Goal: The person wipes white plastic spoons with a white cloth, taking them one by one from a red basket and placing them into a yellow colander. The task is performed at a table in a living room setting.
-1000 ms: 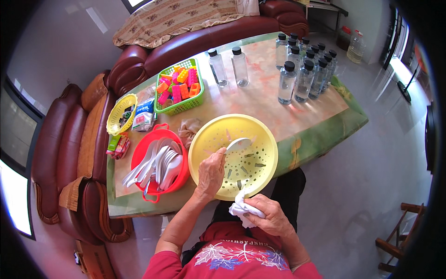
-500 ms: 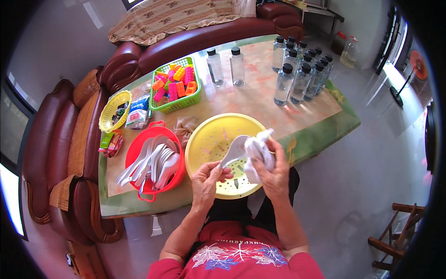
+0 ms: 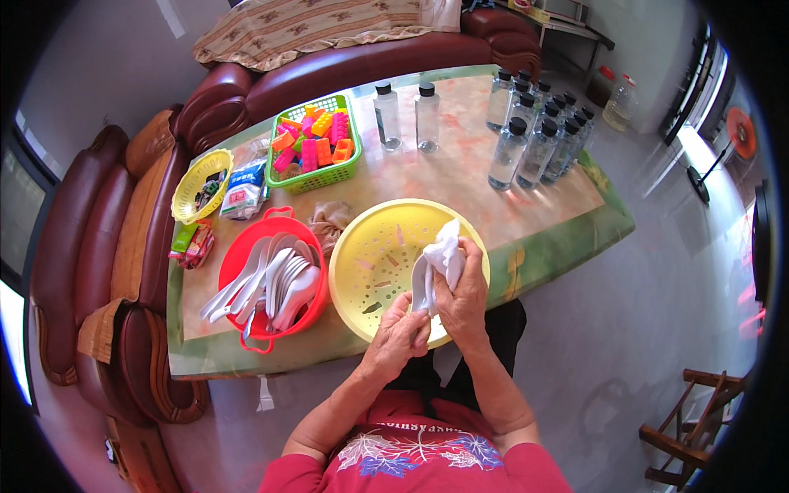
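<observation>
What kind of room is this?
Most likely a living room: there are big dark red sofas, a patterned cover draped over one, and a table standing close to them.

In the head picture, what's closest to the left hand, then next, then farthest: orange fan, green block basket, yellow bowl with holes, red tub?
1. Yellow bowl: right by the left hand.
2. Red tub: to the hand's left.
3. Green block basket: farther back on the table, leftward.
4. Orange fan: past the table, far right.
</observation>
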Demonstrator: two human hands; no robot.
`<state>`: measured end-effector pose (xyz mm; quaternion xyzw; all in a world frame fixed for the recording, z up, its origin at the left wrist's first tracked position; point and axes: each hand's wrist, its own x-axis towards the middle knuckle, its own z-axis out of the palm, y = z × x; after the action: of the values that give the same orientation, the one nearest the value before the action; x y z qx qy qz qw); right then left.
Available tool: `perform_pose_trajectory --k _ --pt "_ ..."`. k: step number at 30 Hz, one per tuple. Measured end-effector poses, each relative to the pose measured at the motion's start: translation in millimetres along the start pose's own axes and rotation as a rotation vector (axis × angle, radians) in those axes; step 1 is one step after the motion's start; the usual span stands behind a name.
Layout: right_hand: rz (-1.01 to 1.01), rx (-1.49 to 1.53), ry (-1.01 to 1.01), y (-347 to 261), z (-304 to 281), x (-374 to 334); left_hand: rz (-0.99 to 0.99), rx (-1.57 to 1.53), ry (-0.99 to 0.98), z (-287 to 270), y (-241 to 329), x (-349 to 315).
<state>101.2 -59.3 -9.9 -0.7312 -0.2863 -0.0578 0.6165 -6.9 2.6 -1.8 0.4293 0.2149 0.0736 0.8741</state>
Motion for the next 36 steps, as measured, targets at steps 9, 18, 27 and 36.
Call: perform_pose_trajectory --k 9,18,27,36 --pt "-0.417 -0.414 -0.344 -23 -16 -4 0.148 0.058 0.17 1 -18 0" --pt "-0.467 -0.201 -0.455 -28 -23 -18 0.267 0.149 0.25 -10 -20 2" --pt "-0.569 -0.423 -0.021 -18 4 13 0.312 0.351 0.181 11 -5 -2" --pt "-0.401 -0.367 -0.334 -29 -13 -17 0.451 0.431 0.285 -9 -16 7"
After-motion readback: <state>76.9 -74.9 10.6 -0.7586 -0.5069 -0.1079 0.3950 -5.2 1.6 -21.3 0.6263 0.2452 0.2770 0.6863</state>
